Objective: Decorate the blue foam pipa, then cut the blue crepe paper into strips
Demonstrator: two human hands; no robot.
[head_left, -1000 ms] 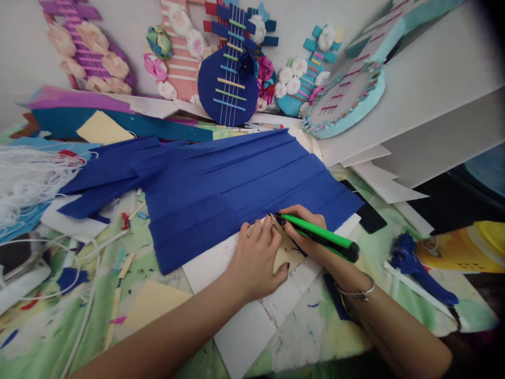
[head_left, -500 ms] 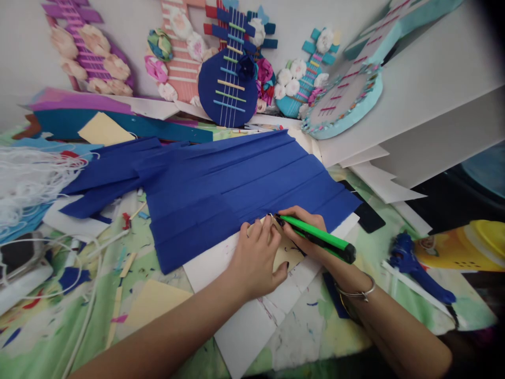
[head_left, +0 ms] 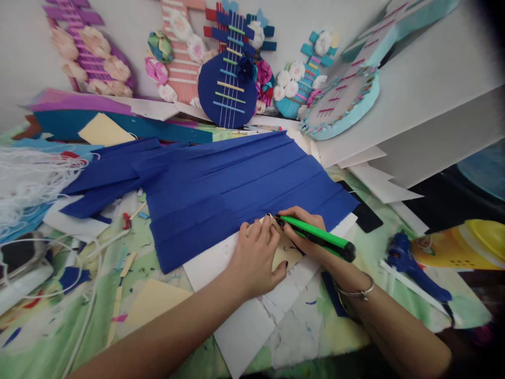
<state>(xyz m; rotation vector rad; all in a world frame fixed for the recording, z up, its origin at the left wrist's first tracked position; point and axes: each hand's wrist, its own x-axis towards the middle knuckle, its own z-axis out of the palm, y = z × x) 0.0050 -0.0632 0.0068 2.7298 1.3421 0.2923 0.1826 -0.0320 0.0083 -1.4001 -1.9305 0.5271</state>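
Note:
My left hand (head_left: 258, 252) lies with fingers spread over a cream card piece (head_left: 284, 251), pressing it down near the edge of the blue crepe paper (head_left: 232, 189). A green and black cutter (head_left: 317, 234) is gripped in my right hand (head_left: 307, 226), its tip close to my left fingertips at the card's upper end. The blade itself is too small to make out. White sheets (head_left: 244, 337) lie beneath the card and both hands. The crepe paper spreads in creased folds beyond my hands.
Decorated paper guitars (head_left: 228, 87) lean along the wall. At the right are a blue glue gun (head_left: 416, 268), a yellow container (head_left: 461, 245) and a dark phone-like slab (head_left: 369, 217). White string (head_left: 35, 179) is heaped at the left. Another cream card (head_left: 158, 302) lies nearer.
The view has shifted very slightly, most visibly at the right side. Both hands, the cutter and the card hold nearly the same positions.

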